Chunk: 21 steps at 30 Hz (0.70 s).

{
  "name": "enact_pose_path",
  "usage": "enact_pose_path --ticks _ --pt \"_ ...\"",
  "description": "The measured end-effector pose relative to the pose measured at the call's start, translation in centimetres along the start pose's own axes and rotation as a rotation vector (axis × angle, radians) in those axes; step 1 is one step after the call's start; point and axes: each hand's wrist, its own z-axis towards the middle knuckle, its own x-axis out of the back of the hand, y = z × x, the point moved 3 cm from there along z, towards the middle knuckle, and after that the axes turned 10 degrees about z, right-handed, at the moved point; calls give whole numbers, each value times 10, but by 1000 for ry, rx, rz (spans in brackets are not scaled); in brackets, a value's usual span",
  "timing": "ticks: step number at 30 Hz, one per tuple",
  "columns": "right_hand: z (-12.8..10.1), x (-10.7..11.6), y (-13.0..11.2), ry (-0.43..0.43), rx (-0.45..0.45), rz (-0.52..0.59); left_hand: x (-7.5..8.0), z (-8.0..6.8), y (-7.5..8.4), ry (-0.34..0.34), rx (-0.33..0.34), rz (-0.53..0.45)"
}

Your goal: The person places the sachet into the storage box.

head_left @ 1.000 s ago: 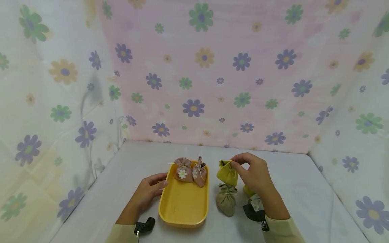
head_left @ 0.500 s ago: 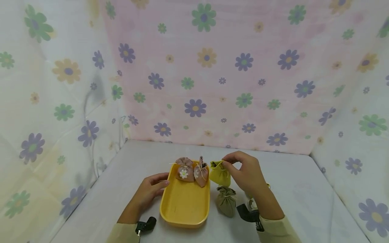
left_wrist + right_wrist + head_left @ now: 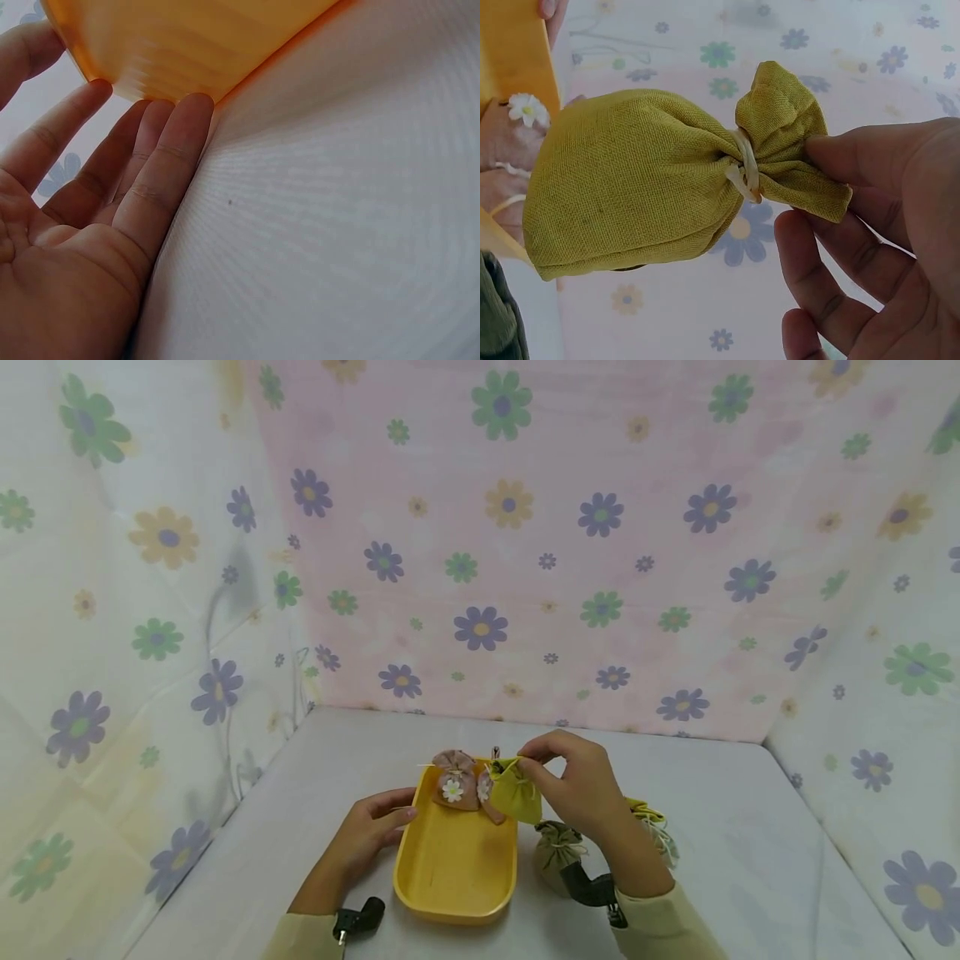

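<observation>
"Yellow-green pouch [image 3: 516,797]: where is it?"

"You have it at the far right of the yellow tray [image 3: 454,864], over the line of the right rim. Whether it touches the rim, I can't tell. Your right hand [image 3: 576,777] holds it neck up."

"With which fingers?"

"Your thumb and forefinger are clamped on the ruffled cloth above the pale tie; the others bend loosely beside it."

"And my other hand?"

"Your left hand [image 3: 375,827] is at the tray's left side, fingers extended and slightly spread, tips against the wall."

"What's around them?"

"Inside the tray's far end you have a left pink pouch [image 3: 454,783] with a white flower, and a right pink pouch [image 3: 491,811], partly hidden by the one you hold. Right of the tray, nearer you, an olive pouch [image 3: 553,852] rests on the white surface [image 3: 750,843]. Farther right, a yellow bundle [image 3: 645,811] shows past your forearm."
</observation>
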Motion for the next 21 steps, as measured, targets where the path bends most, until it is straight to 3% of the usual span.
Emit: enact_pose_path --ticks 13,21 --pt "9 -35 3 -76 34 86 -1 0 0 -2 -2 -12" --pt "13 -54 3 -172 -48 219 0 1 -1 8 -2 1"
